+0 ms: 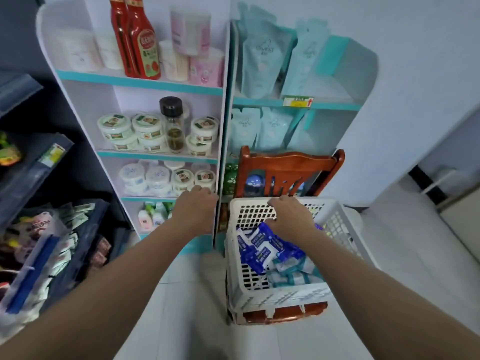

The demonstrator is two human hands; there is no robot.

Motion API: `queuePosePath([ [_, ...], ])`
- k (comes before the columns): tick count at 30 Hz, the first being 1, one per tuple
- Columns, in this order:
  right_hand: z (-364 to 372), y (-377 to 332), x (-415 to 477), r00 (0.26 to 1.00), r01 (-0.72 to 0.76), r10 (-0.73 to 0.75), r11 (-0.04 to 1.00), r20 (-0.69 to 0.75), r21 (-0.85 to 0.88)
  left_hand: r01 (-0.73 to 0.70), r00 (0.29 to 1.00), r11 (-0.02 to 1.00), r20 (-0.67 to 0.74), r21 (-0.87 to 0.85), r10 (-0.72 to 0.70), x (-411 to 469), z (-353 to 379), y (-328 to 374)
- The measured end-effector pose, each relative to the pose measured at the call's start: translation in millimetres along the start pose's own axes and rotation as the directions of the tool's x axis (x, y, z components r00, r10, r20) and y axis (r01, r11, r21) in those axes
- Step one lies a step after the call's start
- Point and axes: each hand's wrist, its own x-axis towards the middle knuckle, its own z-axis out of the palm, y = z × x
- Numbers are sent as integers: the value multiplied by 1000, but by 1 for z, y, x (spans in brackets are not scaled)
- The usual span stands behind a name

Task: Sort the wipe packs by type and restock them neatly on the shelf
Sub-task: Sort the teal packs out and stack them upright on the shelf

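A white plastic basket [280, 294] stands on a wooden chair [291, 162] in front of the shelves. It holds several dark blue wipe packs [259, 252] and, below them, several pale teal-and-white packs [291, 275]. My right hand [291, 219] reaches into the basket, its thumb and fingers curled round a blue wipe pack at the top of the pile. My left hand [194, 207] is stretched out beside the basket, just in front of the white shelf unit [155, 154] at its lower shelves. Its fingers bend away out of sight, so any hold is hidden.
The white shelf carries ketchup bottles [140, 40], round tubs [148, 128] and a jar. The right-hand shelf [296, 102] holds pale teal pouches. Dark bins [78, 229] full of small sachets stand at the left. Pale floor tiles [192, 307] lie below my arms.
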Motion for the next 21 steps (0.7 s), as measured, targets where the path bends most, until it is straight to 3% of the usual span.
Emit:
queuePosePath([
  [10, 53, 102, -42, 964, -217, 212, 976, 161, 9, -166, 974, 983, 145, -76, 175, 35, 60, 106],
  [21, 114, 243, -33, 923, -174, 180, 984, 339, -48, -92, 918, 982, 368, -166, 148, 70, 147, 226],
])
